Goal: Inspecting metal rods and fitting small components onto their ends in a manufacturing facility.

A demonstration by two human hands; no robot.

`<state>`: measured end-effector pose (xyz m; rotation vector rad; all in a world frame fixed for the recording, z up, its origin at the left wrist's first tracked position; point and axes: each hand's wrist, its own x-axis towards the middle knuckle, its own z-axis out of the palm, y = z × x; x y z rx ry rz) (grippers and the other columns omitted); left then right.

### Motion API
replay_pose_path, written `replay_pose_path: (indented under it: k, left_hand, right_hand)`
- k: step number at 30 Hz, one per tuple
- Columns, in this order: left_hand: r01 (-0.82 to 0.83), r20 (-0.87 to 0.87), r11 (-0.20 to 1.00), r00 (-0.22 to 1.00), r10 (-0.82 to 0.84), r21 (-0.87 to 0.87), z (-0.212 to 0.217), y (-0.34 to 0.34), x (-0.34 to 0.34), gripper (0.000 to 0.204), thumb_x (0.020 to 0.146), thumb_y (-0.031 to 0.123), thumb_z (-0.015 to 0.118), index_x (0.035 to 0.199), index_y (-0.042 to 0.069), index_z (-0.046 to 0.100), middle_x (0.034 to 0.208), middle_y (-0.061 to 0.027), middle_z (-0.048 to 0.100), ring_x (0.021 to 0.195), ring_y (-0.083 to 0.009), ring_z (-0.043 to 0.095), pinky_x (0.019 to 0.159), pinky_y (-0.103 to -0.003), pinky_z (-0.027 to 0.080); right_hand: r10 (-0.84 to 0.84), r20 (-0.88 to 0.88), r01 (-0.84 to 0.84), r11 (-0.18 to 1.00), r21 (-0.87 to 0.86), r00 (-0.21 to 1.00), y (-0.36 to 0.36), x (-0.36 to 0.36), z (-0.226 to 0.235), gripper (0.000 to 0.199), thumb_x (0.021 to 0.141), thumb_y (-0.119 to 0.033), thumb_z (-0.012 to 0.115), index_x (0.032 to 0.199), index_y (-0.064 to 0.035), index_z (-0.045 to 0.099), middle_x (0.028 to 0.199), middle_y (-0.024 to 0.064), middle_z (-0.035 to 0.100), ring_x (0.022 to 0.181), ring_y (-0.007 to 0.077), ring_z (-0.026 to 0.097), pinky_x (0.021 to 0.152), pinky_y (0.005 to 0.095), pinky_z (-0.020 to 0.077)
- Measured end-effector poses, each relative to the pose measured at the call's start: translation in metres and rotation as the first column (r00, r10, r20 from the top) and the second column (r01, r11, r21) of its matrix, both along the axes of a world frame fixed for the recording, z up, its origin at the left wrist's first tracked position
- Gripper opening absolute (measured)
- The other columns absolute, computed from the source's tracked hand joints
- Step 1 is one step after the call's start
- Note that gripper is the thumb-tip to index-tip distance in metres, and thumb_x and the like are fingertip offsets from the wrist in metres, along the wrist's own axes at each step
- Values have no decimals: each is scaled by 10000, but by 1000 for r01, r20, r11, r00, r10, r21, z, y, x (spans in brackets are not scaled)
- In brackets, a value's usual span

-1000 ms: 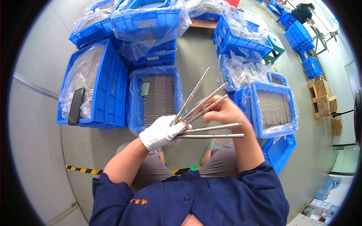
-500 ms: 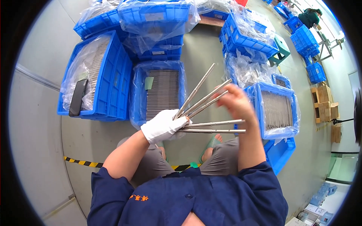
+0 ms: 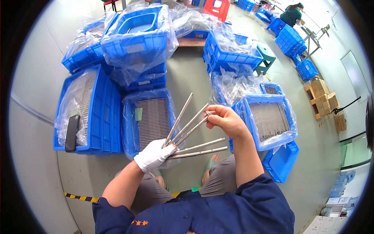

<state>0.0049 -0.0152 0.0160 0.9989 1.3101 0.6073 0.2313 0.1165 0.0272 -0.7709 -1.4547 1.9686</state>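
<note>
My left hand (image 3: pixel 151 156), in a white glove, is closed around the lower ends of several thin metal rods (image 3: pixel 179 117). They fan out to the right and away from me, over the floor between the crates. My bare right hand (image 3: pixel 228 121) has thumb and fingers pinched at the far tip of one middle rod. A small metal piece (image 3: pixel 208 113) shows between those fingertips; whether it is separate from the rod, I cannot tell. Beyond my left hand, a blue crate (image 3: pixel 126 134) lined with clear plastic holds rows of similar rods and a green slip (image 3: pixel 138 114).
Right of my right hand stands a lined blue crate (image 3: pixel 242 117) of short rods, with a small bin (image 3: pixel 277 86) behind and a blue tray (image 3: pixel 290 158) below. A black phone (image 3: pixel 72 133) rests on the left crate stack (image 3: pixel 107 117). A person (image 3: pixel 291 16) works far right.
My right hand has come to the tip of a middle rod and pinched there; before, it was blurred beside the rods. The whole view has shifted, showing more of the far crates.
</note>
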Motion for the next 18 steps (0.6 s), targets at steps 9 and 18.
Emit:
replay_pose_path:
  k: [9,18]
  left_hand:
    - [31,-85,998,996,-26,55,0,-1,5,296,816,326,503,816,37,565,656,-23,528,555,-85,460,500,-236,396]
    - [52,-8,998,999,-51,46,1,-4,-4,301,825,322,493,837,33,575,688,-30,552,603,-102,496,561,-250,421]
  right_hand:
    - [3,184,2,1000,-27,983,-2,2,17,276,767,-86,594,1019,11,541,814,57,605,657,101,554,623,223,458]
    - [-95,24,93,994,61,995,4,19,14,245,800,-92,555,1030,-11,538,819,74,603,649,94,569,616,226,467]
